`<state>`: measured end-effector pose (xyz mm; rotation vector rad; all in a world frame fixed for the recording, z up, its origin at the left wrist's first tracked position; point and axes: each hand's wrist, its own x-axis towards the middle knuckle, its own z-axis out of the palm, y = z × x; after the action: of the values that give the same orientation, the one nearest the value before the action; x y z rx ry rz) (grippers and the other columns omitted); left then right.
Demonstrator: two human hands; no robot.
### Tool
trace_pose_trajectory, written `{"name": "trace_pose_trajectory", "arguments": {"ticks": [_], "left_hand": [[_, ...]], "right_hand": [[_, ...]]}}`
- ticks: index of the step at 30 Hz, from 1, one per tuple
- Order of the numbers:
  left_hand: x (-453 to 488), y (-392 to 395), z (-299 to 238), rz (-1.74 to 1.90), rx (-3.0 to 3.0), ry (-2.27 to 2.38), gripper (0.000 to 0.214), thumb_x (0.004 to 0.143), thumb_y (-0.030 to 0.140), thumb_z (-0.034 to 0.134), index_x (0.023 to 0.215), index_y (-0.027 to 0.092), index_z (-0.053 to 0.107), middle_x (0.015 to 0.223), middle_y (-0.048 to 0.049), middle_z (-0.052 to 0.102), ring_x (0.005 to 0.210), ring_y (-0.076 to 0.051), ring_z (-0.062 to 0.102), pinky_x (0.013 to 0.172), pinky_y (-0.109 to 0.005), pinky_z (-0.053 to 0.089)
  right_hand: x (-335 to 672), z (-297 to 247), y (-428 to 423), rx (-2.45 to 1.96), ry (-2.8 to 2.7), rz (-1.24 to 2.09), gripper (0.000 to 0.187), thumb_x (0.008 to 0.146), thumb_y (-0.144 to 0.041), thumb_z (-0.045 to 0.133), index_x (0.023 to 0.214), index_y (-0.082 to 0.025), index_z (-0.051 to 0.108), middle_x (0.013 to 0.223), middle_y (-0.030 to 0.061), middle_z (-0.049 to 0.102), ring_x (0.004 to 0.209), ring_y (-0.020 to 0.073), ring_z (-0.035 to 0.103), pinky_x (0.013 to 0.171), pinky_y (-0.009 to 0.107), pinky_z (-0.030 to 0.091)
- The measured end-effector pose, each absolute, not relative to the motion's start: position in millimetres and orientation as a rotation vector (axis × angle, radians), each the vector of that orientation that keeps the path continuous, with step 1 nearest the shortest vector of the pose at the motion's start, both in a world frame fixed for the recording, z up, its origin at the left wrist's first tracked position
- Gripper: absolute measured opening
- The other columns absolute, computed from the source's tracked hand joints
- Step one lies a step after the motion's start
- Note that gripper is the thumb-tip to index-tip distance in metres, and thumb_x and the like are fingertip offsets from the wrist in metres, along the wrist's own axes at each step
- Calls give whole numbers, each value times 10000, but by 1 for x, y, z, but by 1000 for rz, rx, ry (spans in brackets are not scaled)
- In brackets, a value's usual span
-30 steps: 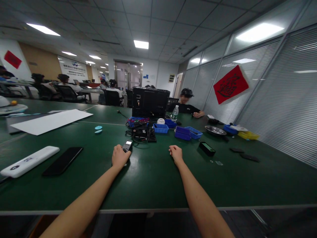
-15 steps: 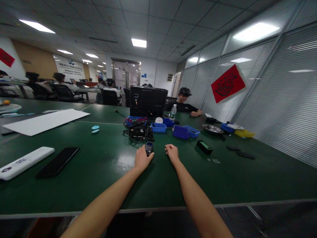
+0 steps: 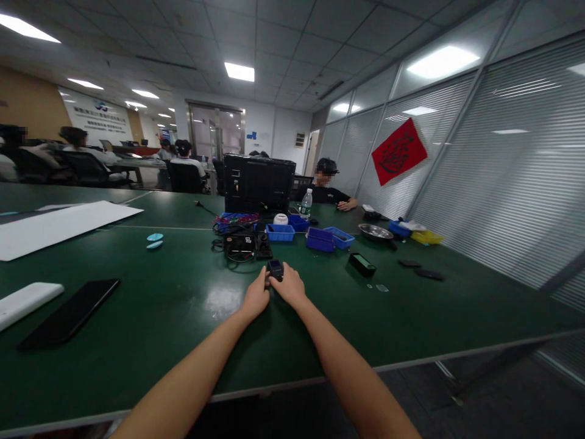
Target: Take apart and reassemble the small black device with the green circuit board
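Observation:
A small dark handheld device point(image 3: 275, 267) with a screen sits between my two hands over the green table point(image 3: 183, 305). My left hand point(image 3: 256, 296) grips its left side with curled fingers. My right hand point(image 3: 289, 286) is closed on its right side. Both forearms reach forward from the table's near edge. Just beyond the device lies a black gadget with coiled cables point(image 3: 240, 245).
Blue bins point(image 3: 325, 238), a black case point(image 3: 258, 183), a water bottle point(image 3: 306, 203), a metal bowl point(image 3: 373, 231) and a dark box point(image 3: 362, 264) lie ahead. A black phone point(image 3: 68, 312) and white slab point(image 3: 25, 300) lie left. A person point(image 3: 326, 186) sits across.
My left hand carried the device rightward toward the middle. My right hand moved left and closed on it, so both hands now hold it. The view has shifted right.

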<state>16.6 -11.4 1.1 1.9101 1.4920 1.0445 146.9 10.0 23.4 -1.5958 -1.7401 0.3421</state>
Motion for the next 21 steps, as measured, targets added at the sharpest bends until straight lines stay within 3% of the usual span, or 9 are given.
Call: {"name": "trace_pose_trajectory", "arguments": {"ticks": [4, 8, 14, 21], "left_hand": [[13, -7, 0, 1122, 1730, 1484, 753, 623, 4, 395, 1347, 130, 229, 1174, -89, 548, 905, -120, 557, 837, -248, 424], [10, -6, -1, 1154, 1668, 1487, 722, 638, 38, 420, 1333, 124, 247, 1104, -87, 570, 849, -110, 557, 786, -241, 441], [8, -11, 6, 1119, 1699, 1494, 656, 688, 91, 429, 1321, 130, 261, 1055, -72, 577, 816, -102, 558, 768, -230, 439], [8, -12, 9, 1090, 1750, 1500, 630, 696, 114, 448, 1306, 126, 291, 1014, -66, 591, 796, -103, 565, 791, -235, 427]], "right_hand": [[146, 31, 6, -1922, -1872, 237, 592, 709, -407, 527, 1223, -147, 391, 1020, 148, 581, 970, 268, 532, 758, 351, 401], [169, 42, 11, -2129, -1780, 185, 502, 749, -431, 471, 1155, -138, 438, 998, 152, 586, 963, 262, 541, 740, 338, 414], [196, 38, 21, -2146, -1707, 132, 406, 743, -427, 468, 1036, -147, 496, 1011, 128, 578, 967, 261, 525, 724, 336, 434], [197, 31, 25, -2126, -1731, 69, 470, 726, -432, 493, 1090, -136, 464, 1052, 141, 536, 971, 260, 506, 716, 342, 442]]}}
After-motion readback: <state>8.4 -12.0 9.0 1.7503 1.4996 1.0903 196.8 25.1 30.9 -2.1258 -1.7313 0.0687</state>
